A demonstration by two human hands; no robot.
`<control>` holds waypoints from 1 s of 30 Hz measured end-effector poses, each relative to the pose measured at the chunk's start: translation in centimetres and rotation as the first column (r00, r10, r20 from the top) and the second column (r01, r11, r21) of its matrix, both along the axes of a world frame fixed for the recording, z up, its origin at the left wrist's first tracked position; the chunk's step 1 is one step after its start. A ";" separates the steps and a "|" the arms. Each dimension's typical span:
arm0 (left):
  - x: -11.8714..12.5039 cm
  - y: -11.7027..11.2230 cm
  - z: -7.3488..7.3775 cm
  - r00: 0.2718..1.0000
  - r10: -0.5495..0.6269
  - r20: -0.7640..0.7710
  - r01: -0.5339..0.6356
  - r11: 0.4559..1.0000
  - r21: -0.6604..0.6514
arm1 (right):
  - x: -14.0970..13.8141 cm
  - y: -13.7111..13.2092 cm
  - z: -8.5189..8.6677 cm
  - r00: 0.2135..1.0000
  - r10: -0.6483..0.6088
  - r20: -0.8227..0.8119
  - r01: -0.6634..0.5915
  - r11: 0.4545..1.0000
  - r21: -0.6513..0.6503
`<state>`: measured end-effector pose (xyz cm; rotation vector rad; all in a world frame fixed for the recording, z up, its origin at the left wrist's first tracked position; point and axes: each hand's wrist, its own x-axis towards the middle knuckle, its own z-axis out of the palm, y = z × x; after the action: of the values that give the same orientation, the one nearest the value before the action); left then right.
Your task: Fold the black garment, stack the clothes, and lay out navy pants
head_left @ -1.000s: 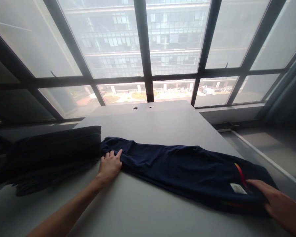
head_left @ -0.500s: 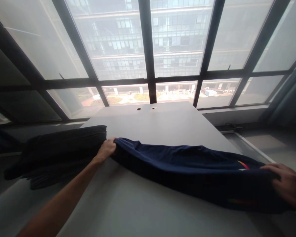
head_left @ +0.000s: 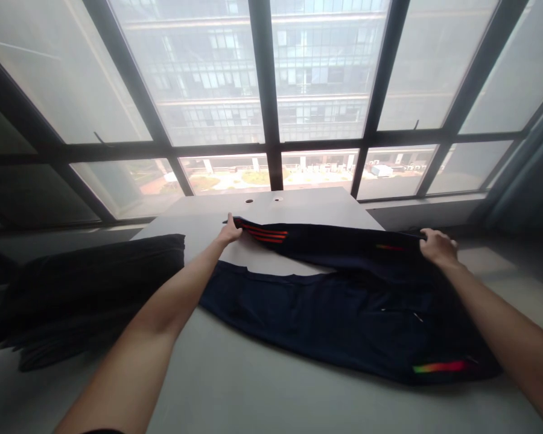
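Dark navy track pants [head_left: 308, 313] lie spread across the white table [head_left: 235, 386], with a gap showing between the two legs. Orange-red stripes mark the far leg's end, and a green-to-red strip shows near the waist end. My left hand [head_left: 230, 231] is closed on the end of the far leg, beside the stripes. At the far right corner of the pants, my right hand [head_left: 438, 247] grips the upper edge. The far leg appears lifted between both hands, while the near leg lies flat on the tabletop.
A stack of folded black clothes [head_left: 95, 283] lies on the table's left side. Two cable holes [head_left: 249, 201] are set near the far edge. Behind the table stand tall windows with a dark frame [head_left: 271, 146]. A curtain [head_left: 525, 163] hangs at the right.
Both hands have moved away from me, carrying the far leg toward the back of the table. The pants, bunched together before, are now opened out with the near leg lying apart.
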<state>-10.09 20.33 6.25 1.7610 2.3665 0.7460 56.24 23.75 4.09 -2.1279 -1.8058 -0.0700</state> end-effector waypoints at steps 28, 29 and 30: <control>4.3 -12.5 -10.8 0.908 -0.331 -0.256 0.304 0.942 -0.140 | -17.0 -9.8 -9.8 0.907 0.417 0.056 -0.406 0.902 -0.149; 3.8 -11.0 -10.3 0.926 -0.284 -0.249 0.262 0.958 -0.119 | -17.1 -9.8 -9.7 0.908 0.415 0.058 -0.403 0.903 -0.150; 3.2 -9.3 -9.6 0.937 -0.248 -0.245 0.229 0.968 -0.103 | -17.1 -9.9 -9.6 0.908 0.414 0.060 -0.401 0.903 -0.151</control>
<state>-6.92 11.07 -3.38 2.1764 2.2296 0.4142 39.10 13.84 -5.55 -1.8051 -2.3338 0.0631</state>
